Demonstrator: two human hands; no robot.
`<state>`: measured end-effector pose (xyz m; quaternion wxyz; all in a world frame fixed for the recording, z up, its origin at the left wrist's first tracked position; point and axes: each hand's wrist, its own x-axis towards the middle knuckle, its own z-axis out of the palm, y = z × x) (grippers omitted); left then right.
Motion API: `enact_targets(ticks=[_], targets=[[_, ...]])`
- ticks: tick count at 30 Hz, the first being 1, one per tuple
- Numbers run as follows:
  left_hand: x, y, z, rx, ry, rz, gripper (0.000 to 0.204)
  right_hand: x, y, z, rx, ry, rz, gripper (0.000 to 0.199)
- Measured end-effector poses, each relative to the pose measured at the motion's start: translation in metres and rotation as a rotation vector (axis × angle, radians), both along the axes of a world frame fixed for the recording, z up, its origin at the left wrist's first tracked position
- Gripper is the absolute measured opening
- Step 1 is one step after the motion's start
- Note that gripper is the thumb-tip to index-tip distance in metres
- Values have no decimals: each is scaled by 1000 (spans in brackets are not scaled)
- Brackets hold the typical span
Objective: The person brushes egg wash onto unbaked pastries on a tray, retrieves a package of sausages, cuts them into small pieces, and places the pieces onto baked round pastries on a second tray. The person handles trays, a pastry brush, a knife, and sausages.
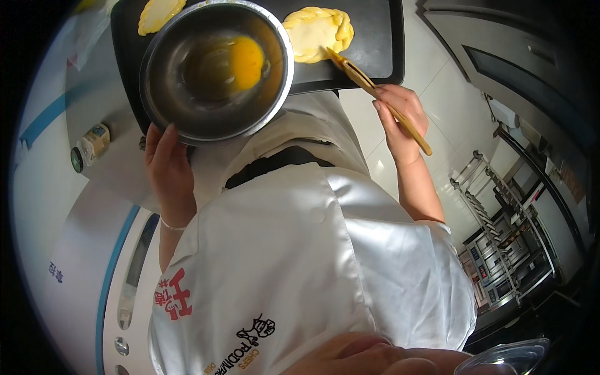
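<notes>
My left hand [167,167] grips the rim of a steel bowl [215,69] that holds beaten egg with a yellow yolk. The bowl hovers over a black baking tray [375,44]. My right hand [401,119] holds a wooden-handled brush [375,90], whose tip rests on a pale braided pastry [315,32] on the tray. A second pastry [159,14] lies at the tray's far left, partly behind the bowl. My white chef jacket fills the lower middle of the view.
A small bottle with a green cap [89,147] lies on the counter at left. A white and blue appliance [94,275] stands below left. At right are a metal rack [494,212], ovens and a tiled floor. A clear plastic container [506,359] shows at the bottom right.
</notes>
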<state>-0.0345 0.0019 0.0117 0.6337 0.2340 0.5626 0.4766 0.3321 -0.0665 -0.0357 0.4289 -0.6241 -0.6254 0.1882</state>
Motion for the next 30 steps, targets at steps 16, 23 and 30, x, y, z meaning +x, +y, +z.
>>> enact_targets(ticks=[16,23,30], targets=[[-6,-2,-2,23,-19,-31,20,44,48,8,37,28,19,15],[-11,0,-4,42,-32,-56,23,20,62,26,-28,-519,304,27],[-20,0,-6,26,-39,13,21,11,60,61,-86,-383,361,25]])
